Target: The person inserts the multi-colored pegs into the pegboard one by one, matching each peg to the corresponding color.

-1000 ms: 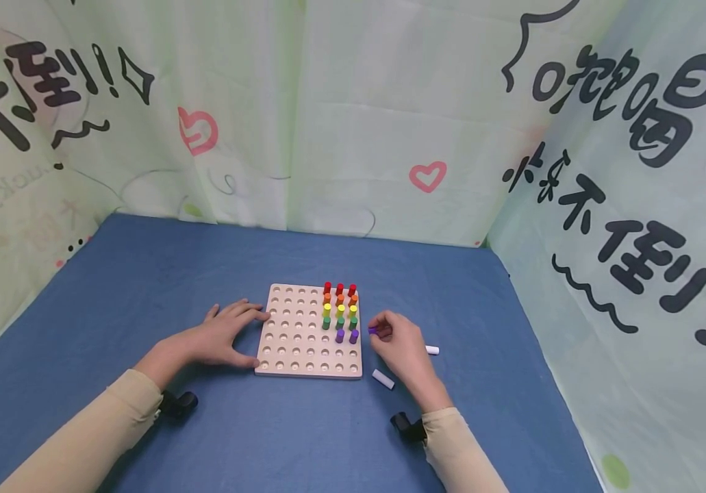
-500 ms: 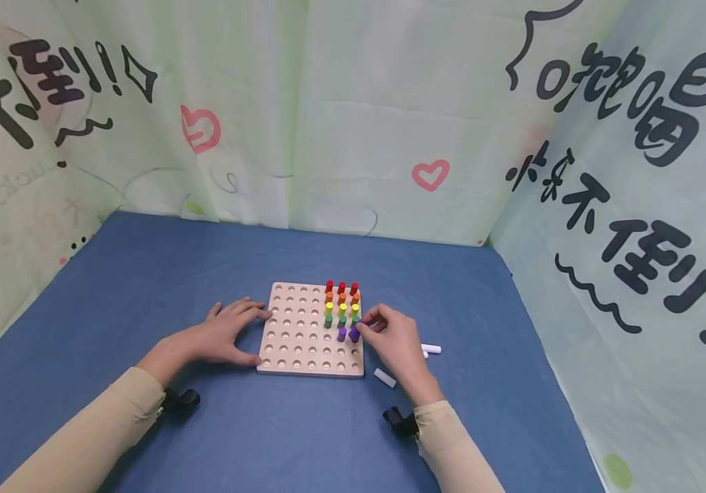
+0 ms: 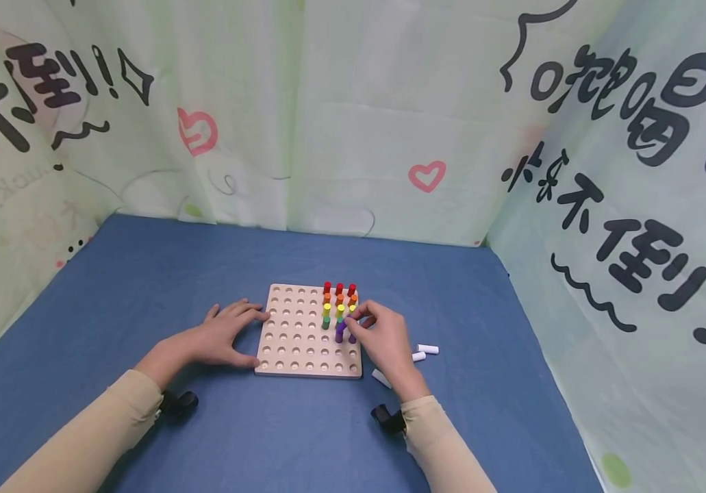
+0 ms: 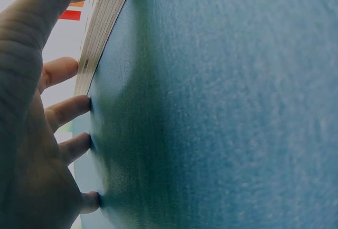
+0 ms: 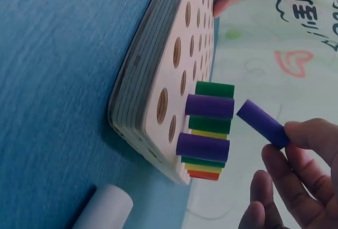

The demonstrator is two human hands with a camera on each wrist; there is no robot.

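Note:
A square wooden pegboard (image 3: 283, 344) with rows of round holes lies on the blue cloth. My left hand (image 3: 223, 335) is spread at its left side, thumb and index finger (image 4: 62, 71) touching its edge. Between thumb and fingertips, my right hand (image 3: 385, 339) pinches a purple peg (image 5: 264, 123), tilted and clear of the board. Two purple pegs (image 5: 203, 147) stand in holes below it. Behind them are rows of red (image 3: 339, 289), orange (image 3: 326, 298), yellow (image 3: 326, 309) and green pegs (image 3: 326, 323); my right fingers partly cover the green row in the head view.
Three white pegs lie on the cloth right of the board: one at the back (image 3: 428, 349), one beside it (image 3: 418, 357), and one nearer the board's front corner (image 3: 381, 378). A printed curtain (image 3: 353, 137) encloses the table's back and sides.
My right hand has carried the purple peg leftward from beside the board to over the standing purple pegs. The white pegs behind the hand are now uncovered. The left hand stays in place.

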